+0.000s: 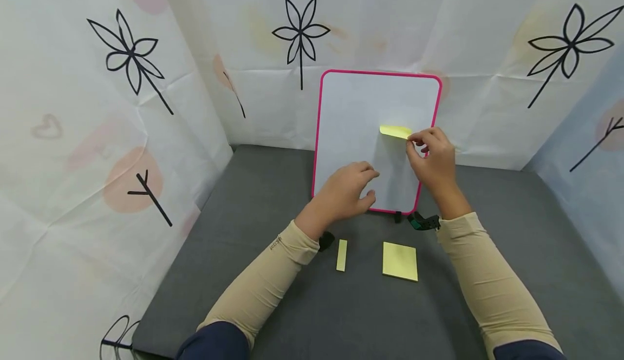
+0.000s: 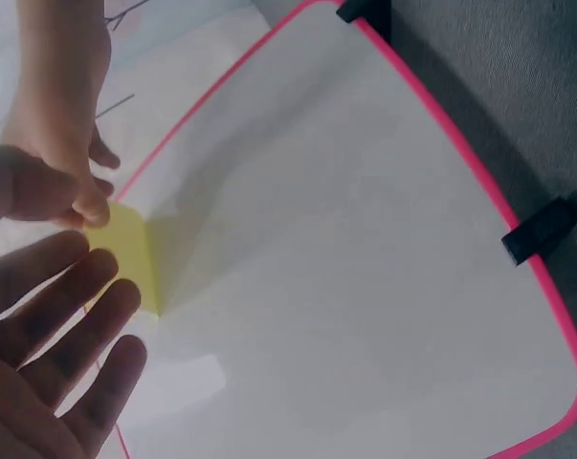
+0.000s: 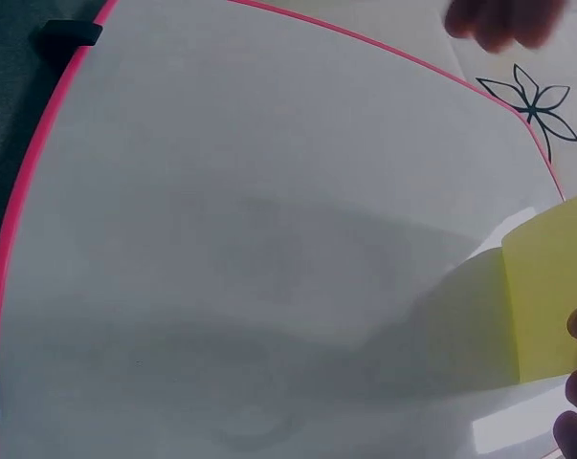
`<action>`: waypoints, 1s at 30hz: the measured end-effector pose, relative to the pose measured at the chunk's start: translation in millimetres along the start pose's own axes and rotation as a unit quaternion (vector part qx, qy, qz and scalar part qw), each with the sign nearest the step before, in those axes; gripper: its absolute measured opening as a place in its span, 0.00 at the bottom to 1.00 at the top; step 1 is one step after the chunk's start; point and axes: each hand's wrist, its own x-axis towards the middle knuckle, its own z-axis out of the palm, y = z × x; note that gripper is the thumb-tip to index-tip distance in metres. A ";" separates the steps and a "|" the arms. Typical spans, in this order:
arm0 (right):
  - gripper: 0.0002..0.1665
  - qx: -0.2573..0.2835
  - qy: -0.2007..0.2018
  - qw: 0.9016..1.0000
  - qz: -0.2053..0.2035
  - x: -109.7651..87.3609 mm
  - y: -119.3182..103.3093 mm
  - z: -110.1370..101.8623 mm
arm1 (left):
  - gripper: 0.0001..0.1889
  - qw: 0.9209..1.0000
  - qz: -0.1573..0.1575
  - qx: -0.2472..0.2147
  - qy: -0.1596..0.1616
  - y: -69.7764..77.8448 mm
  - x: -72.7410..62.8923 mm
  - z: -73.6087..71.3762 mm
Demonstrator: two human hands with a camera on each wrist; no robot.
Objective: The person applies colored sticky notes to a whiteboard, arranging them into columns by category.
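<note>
Your right hand [image 1: 434, 157] pinches a yellow sticky note [image 1: 395, 131] at the right part of the pink-framed whiteboard [image 1: 351, 116]; your left hand [image 1: 343, 189], fingers loosely extended, hovers before the board's lower half.

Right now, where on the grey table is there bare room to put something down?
The table is bare between left sleeve and left cloth, and between right sleeve and right cloth. The middle is crowded: yellow strip, yellow pad and whiteboard.
</note>
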 end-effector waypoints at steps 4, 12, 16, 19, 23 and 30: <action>0.05 -0.005 -0.007 1.000 -0.006 -2.0 1.5 1.9 | 0.23 0.998 -0.008 0.021 0.063 -8.1 10.6 0.5; 0.04 -0.017 -0.012 1.000 -0.015 -7.2 4.1 6.6 | 0.30 0.995 -0.014 0.074 0.069 -17.3 27.6 6.6; 0.03 -0.034 -0.015 0.999 -0.029 -9.9 6.3 8.3 | 0.32 0.994 -0.014 0.102 0.026 -22.4 37.6 10.6; 0.03 -0.049 -0.025 0.998 -0.038 -11.7 7.5 8.4 | 0.35 0.992 -0.021 0.125 -0.008 -28.3 45.5 16.4; 0.04 -0.058 -0.034 0.997 -0.043 -14.1 9.0 8.6 | 0.39 0.988 -0.030 0.145 -0.049 -35.3 55.7 25.0; 0.04 -0.075 -0.042 0.995 -0.046 -17.2 12.2 10.9 | 0.42 0.981 -0.046 0.173 -0.076 -43.1 66.1 35.3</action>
